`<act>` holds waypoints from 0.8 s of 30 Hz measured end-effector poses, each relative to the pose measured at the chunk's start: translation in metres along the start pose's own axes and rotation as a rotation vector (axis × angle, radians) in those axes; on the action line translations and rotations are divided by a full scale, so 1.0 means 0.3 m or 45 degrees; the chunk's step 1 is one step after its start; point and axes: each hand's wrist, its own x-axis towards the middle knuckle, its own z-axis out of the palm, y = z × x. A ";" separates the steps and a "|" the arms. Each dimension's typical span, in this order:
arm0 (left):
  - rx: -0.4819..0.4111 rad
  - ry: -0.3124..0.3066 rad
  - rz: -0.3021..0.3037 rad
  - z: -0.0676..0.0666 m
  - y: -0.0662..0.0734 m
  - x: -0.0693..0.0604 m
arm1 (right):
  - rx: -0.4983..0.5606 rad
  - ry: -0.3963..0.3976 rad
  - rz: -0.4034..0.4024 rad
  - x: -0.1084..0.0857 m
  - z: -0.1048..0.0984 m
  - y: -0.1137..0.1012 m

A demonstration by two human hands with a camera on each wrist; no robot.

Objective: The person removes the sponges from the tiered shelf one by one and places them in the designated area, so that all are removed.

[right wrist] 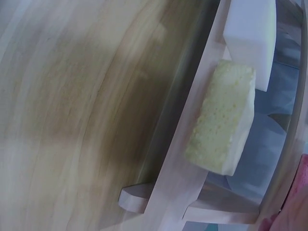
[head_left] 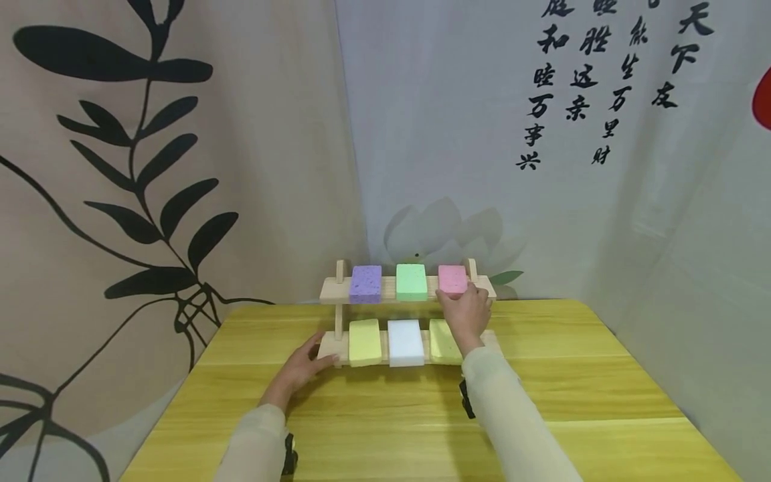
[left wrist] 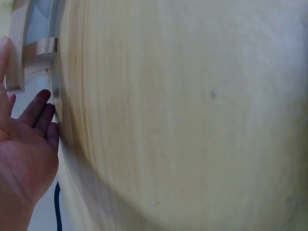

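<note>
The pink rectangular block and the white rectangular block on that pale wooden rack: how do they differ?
The pink rectangular block sits on the upper pale wooden shelf; the white rectangular block sits on the lower pale wooden shelf.
The pink block is rightmost in its row; the white block is in the middle of its row.
The right hand holds the pink block; neither hand touches the white block.
Both are rectangular.
</note>
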 end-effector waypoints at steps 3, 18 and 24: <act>0.000 -0.007 -0.010 0.000 -0.002 0.001 | 0.023 -0.002 -0.026 0.001 -0.012 0.008; -0.007 -0.016 -0.020 -0.001 -0.009 0.018 | 0.142 0.083 -0.152 0.055 -0.151 0.055; -0.001 -0.014 -0.030 -0.003 -0.005 0.011 | 0.161 0.103 -0.159 0.091 -0.251 0.090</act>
